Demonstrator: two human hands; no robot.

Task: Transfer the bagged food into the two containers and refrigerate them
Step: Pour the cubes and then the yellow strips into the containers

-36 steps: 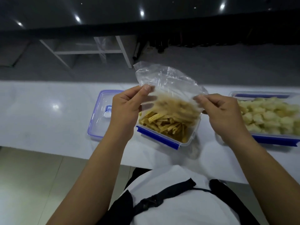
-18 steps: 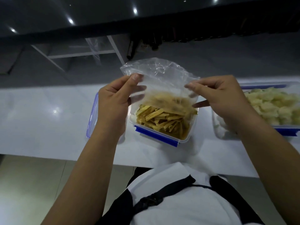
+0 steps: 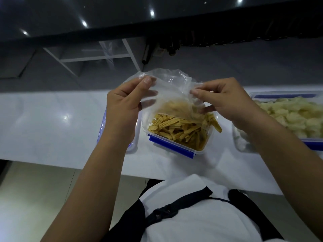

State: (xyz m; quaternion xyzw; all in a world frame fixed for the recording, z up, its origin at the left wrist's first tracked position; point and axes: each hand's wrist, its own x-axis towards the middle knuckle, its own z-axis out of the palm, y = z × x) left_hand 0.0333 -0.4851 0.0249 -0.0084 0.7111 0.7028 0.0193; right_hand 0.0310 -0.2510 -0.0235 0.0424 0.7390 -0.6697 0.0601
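left hand + right hand both pinching clear bag | bag over small container of yellow strips | second container at 3 o'clock

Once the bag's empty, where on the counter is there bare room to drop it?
Bare counter left of the lid is the widest patch. A narrower strip runs along the near edge in front of the strip container. The gap between that and the right container is crowded by the right hand.

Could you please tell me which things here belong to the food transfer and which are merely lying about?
Job: plastic bag, left hand, right hand, strip container, pale-chunk container, lid.
Idle: white rack.
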